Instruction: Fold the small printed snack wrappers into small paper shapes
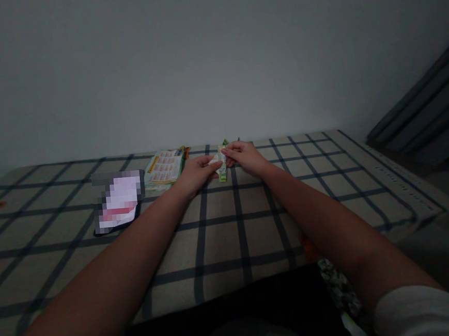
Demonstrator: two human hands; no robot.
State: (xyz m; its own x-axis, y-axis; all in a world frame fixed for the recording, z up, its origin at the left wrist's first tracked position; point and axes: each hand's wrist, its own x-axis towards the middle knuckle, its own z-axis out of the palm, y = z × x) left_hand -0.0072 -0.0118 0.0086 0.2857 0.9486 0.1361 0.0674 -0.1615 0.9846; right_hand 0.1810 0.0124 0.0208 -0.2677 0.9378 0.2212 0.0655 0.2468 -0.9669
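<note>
A small green-and-white printed strip [222, 174], which looks like folded paper, is held upright between my hands above the far part of the checked cloth. My left hand [199, 174] pinches its left side, thumb across the front. The fingers of my right hand [243, 156] are closed on its upper right edge. Just left of my left hand lies a stack of colourful printed sheets [165, 166], with a yellow title and red-and-white blocks on the top one. The strip's exact kind is too small to make out.
A tablet or phone with a pixelated, lit screen [124, 199] lies left of my left forearm. The checked cloth [221, 230] covers the surface, which meets a plain wall [216, 60] at the back. A grey curtain [432, 100] hangs at the right.
</note>
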